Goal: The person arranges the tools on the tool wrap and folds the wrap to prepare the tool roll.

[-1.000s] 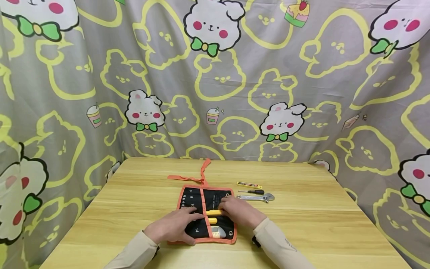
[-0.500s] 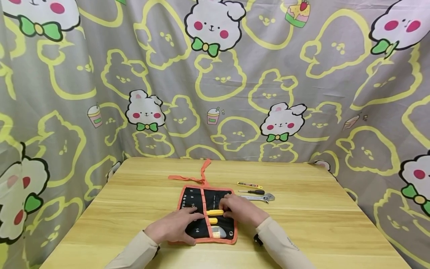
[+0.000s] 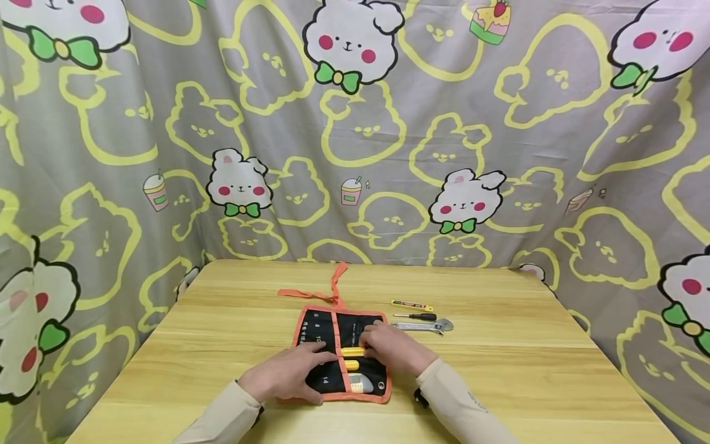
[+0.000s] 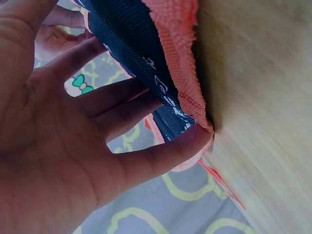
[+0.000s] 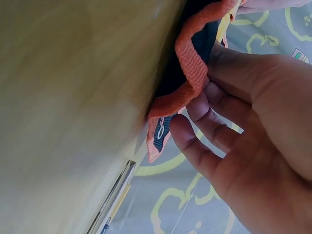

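Change: hardly anything has moved since a second ago; both hands stay on the tool roll, the right hand's fingers shifted only a trace along the yellow handle

Tool roll (image 3: 339,345): black fabric with orange edging, spread flat at the middle of the wooden table (image 3: 532,376); white size numbers show on its pockets; its orange tie strap (image 3: 327,290) trails off the far edge

Left hand (image 3: 288,375): lies on the roll's left half, fingers loosely spread and pressing the cloth, gripping nothing; the left wrist view shows fingertips (image 4: 192,141) against the orange edge

Right hand (image 3: 395,346): rests on the roll's right half, fingertips touching the yellow handle (image 3: 352,351); whether they pinch it or merely press it, I cannot tell; the right wrist view shows relaxed fingers (image 5: 214,131) against the orange border

Second yellow handle (image 3: 351,364): just nearer the person than the first, within the roll

Grey tool (image 3: 360,385): at the roll's near right corner

Adjustable wrench (image 3: 424,325): on the table just right of the roll

Screwdriver (image 3: 417,316): just beyond the wrench, right of the roll

Utility knife (image 3: 412,305): yellow, farthest of the three right of the roll
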Motion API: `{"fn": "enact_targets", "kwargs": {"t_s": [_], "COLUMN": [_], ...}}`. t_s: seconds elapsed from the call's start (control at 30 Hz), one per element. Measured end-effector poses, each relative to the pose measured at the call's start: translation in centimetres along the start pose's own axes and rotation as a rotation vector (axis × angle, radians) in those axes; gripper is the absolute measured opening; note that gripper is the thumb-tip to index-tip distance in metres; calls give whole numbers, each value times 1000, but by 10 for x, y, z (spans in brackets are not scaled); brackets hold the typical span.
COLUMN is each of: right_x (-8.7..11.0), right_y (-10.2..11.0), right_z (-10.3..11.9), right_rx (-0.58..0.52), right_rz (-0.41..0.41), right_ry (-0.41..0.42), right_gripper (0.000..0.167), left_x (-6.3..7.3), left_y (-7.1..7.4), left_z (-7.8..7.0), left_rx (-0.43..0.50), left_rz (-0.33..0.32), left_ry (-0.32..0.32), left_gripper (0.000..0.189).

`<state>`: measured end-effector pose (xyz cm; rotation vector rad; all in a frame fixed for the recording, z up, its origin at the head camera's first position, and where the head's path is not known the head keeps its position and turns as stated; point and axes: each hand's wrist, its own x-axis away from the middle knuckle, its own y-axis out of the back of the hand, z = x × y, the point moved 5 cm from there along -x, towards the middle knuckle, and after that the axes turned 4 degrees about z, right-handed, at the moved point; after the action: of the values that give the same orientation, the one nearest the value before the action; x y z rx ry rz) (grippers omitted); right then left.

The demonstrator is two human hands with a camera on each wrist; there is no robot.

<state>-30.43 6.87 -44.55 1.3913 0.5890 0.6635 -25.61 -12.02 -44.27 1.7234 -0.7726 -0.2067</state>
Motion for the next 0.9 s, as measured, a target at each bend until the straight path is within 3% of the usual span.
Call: {"fn": "enact_targets", "kwargs": {"t_s": [0.3, 0.6, 0.9], "right_x": [-3, 0, -1], "right_y": [-3, 0, -1], "right_z": [8, 1, 10], "right_rx": [82, -44, 29], "right_rz": [10, 29, 12], "right_ry": [16, -17, -4], "right_gripper": [11, 10, 10], "left_x": [1, 4, 3], "left_y": [1, 2, 1], "left_z": [-1, -2, -2], "left_rx": [-12, -1, 4], "left_rz": [-7, -12, -12], "left_ry": [-11, -27, -35], "left_gripper": [73, 72, 72]}}
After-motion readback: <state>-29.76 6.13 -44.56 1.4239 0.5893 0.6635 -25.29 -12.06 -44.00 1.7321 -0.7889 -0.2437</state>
